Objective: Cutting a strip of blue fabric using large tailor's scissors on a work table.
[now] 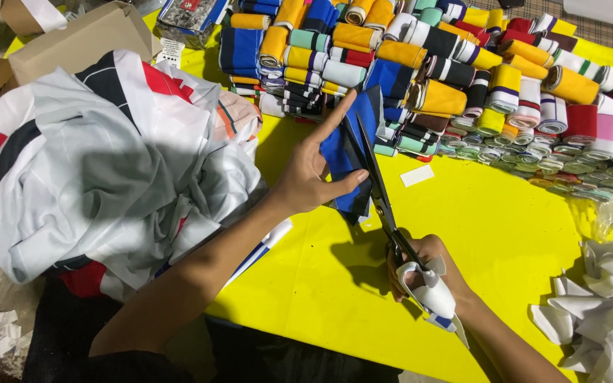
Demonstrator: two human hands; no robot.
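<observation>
Left hand [311, 177] pinching blue striped fabric piece [349, 152]; right hand [423, 273] gripping scissors [381, 195], blades cutting into it, above yellow tabletop [491, 234].

Bright overhead light, hard shadows, sharp focus, slightly bowed edges.

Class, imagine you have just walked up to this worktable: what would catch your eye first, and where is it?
First, the bright yellow table, which fills the middle and right. Along its far edge lies a big heap of rolled striped fabric bands in orange, blue, red and white. At the centre, the left hand holds a blue fabric piece while the right hand works scissors into it; a pile of grey-white garments sits at left.
</observation>
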